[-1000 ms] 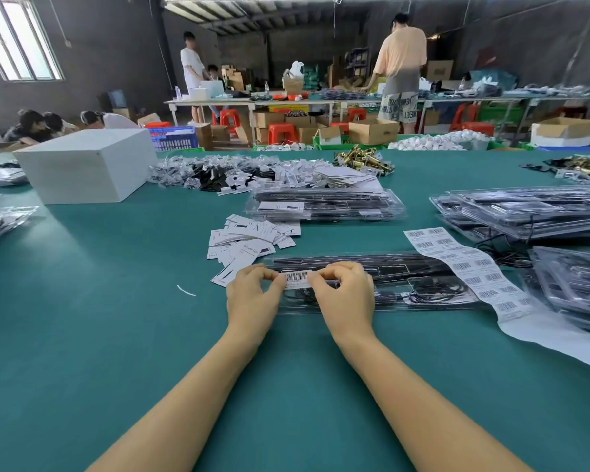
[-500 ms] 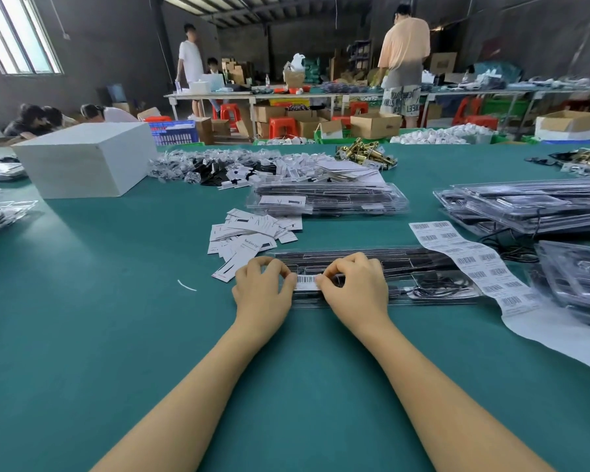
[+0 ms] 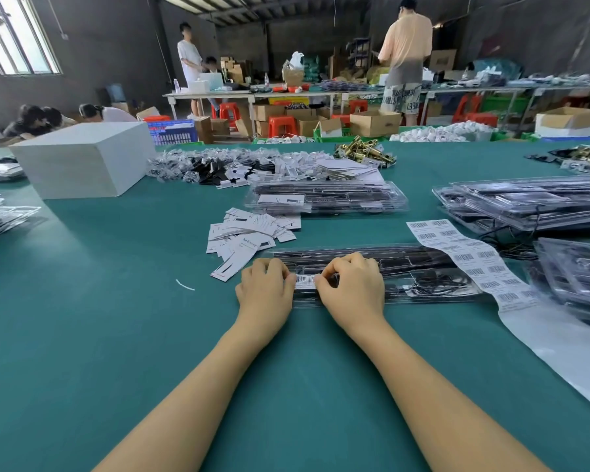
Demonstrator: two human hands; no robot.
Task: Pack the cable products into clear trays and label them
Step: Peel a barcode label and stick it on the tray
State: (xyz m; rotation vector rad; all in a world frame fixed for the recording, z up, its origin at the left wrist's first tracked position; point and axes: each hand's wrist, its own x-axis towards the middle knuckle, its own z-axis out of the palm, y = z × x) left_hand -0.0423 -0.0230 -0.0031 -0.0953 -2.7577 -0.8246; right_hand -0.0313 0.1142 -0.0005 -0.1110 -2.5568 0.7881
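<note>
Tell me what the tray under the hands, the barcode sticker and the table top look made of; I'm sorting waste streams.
Tray: thin clear plastic, glossy; the dark contents show through and it glints.
Barcode sticker: white paper, probably matte, printed with black bars; both hands touch it.
Table top: teal, matte covering, perhaps felt or rubber mat; no glare, the weave cannot be told.

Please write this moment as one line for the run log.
step: labelling | left hand and right hand: grip barcode label on clear tray | label strip: right of tray
</note>
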